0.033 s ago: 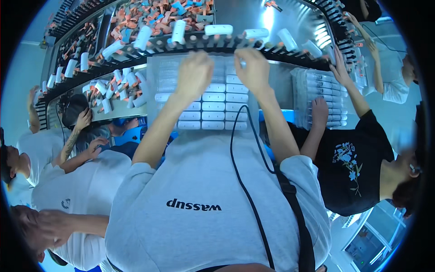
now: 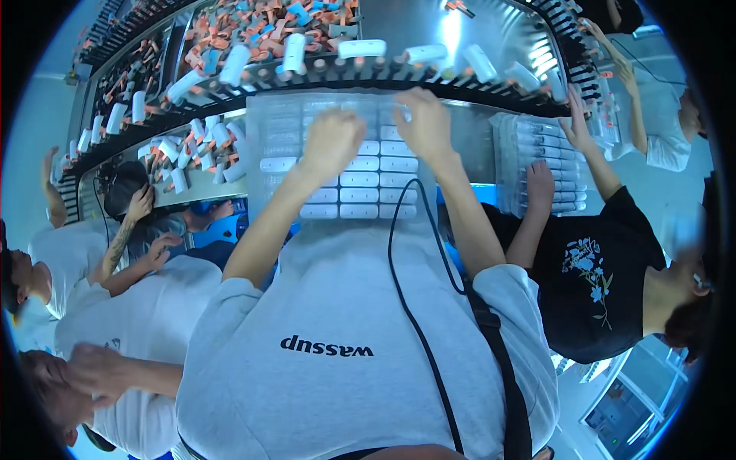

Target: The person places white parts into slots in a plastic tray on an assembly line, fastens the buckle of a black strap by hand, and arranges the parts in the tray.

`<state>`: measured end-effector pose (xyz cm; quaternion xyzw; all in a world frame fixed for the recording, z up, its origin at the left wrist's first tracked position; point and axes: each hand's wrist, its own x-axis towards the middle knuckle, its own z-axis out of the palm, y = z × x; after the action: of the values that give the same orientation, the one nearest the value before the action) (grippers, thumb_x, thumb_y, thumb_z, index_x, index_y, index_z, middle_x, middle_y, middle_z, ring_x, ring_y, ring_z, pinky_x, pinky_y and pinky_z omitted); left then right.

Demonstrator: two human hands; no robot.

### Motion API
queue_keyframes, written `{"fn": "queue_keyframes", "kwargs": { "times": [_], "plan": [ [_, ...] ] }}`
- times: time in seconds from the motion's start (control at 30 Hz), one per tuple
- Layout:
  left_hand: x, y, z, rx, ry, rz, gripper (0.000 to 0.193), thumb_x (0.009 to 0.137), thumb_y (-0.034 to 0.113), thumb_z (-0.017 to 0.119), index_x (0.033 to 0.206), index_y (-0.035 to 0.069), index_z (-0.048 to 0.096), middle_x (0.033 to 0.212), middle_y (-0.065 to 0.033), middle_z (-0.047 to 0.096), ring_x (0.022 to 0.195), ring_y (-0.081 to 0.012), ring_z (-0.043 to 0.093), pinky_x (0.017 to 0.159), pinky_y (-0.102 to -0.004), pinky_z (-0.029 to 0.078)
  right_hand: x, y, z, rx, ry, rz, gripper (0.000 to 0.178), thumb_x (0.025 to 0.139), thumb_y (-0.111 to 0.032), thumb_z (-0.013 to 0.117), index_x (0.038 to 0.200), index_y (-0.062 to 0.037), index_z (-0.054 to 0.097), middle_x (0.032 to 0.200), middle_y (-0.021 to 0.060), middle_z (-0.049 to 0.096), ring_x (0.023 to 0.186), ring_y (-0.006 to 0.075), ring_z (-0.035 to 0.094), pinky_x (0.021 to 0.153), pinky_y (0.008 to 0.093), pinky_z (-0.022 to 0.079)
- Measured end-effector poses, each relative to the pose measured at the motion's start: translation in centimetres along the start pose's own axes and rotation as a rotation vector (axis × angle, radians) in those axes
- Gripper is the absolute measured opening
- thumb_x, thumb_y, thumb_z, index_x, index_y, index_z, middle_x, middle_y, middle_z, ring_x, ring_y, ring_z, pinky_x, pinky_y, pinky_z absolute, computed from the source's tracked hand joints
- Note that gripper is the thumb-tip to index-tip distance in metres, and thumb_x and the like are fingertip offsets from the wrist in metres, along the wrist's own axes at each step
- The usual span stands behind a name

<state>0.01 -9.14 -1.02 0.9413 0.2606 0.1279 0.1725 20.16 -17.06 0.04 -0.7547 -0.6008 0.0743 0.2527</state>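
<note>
A clear plastic tray (image 2: 274, 123) lies in front of me, with rows of white oblong plastic units (image 2: 359, 179) filling part of its nearer rows. Over the tray's middle, my left hand (image 2: 335, 142) is closed with its fingers curled; whatever it may hold is hidden. My right hand (image 2: 424, 126), above the tray's far right corner, has bent fingers drawn toward the thumb. Anything between those fingertips cannot be made out. A black cable (image 2: 392, 253) hangs over the tray's near edge and down my front.
Past the tray runs a black slatted conveyor (image 2: 322, 74) carrying white units (image 2: 362, 49). Behind it lies a heap of orange and grey parts (image 2: 264, 34). White and orange pieces (image 2: 195, 153) are piled at left. A co-worker at right touches stacked clear trays (image 2: 548, 172).
The white units on the conveyor have shifted slightly left. My left hand has moved a little right and down; my right hand has moved slightly, staying at the tray's far right.
</note>
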Motion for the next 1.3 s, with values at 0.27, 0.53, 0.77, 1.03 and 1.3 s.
{"fn": "queue_keyframes", "kwargs": {
  "times": [0.27, 0.53, 0.77, 1.03, 1.3],
  "plan": [
    [-1.9, 1.6, 2.3, -0.121, -0.01, -0.049, 0.02, 0.079, 0.014, 0.077, 0.099, 0.011, 0.074, 0.102, -0.0079, 0.066, 0.099, -0.031, 0.064, 0.082, -0.0429, 0.055, -2.0, 2.4, 2.1, -0.037, 0.063, -0.08, 0.021, 0.079, -0.016, 0.076, 0.1, -0.0104, 0.076, 0.107, 0.009, 0.069, 0.105, 0.0306, 0.062, 0.091, 0.0411, 0.052],
    [-2.1, 0.9, 1.8, -0.126, 0.039, 0.123, 0.029, 0.08, 0.007, 0.076, 0.106, 0.002, 0.066, 0.107, -0.0153, 0.064, 0.099, -0.0368, 0.063, 0.084, -0.0453, 0.052, -2.4, 1.8, 0.7, 0.132, 0.144, -0.102, 0.025, 0.083, -0.008, 0.072, 0.105, -0.0025, 0.064, 0.109, 0.0156, 0.065, 0.102, 0.0385, 0.061, 0.09, 0.0457, 0.049],
    [-2.9, 2.9, 2.0, -0.637, 0.076, -0.118, 0.032, 0.098, 0.013, 0.062, 0.125, 0.0, 0.051, 0.105, -0.0245, 0.069, 0.089, -0.0407, 0.07, 0.076, -0.0451, 0.055, -6.7, 2.5, 0.0, 0.933, 0.235, 0.346, 0.028, 0.1, -0.016, 0.062, 0.121, 0.0024, 0.058, 0.101, 0.0135, 0.071, 0.091, 0.0148, 0.067, 0.076, 0.0288, 0.053],
    [1.8, 7.9, 5.2, -1.187, -0.156, -0.192, 0.038, 0.095, 0.016, 0.07, 0.127, -0.003, 0.063, 0.106, -0.0081, 0.071, 0.091, -0.0136, 0.068, 0.08, -0.0283, 0.054, -9.8, 6.7, -0.2, 1.204, 0.423, 0.601, 0.034, 0.101, -0.024, 0.061, 0.122, 0.0034, 0.061, 0.103, 0.0081, 0.069, 0.091, 0.0124, 0.064, 0.079, 0.0276, 0.051],
    [19.6, 13.6, 10.2, -0.947, 0.387, -0.391, 0.04, 0.092, 0.031, 0.069, 0.109, -0.005, 0.067, 0.086, -0.0204, 0.071, 0.079, -0.0303, 0.07, 0.072, -0.0418, 0.051, -10.5, 8.6, -0.1, 1.307, 0.57, 0.715, 0.033, 0.103, -0.027, 0.057, 0.118, 0.002, 0.06, 0.1, 0.0079, 0.067, 0.089, 0.0141, 0.065, 0.079, 0.0292, 0.052]
  ]
}}
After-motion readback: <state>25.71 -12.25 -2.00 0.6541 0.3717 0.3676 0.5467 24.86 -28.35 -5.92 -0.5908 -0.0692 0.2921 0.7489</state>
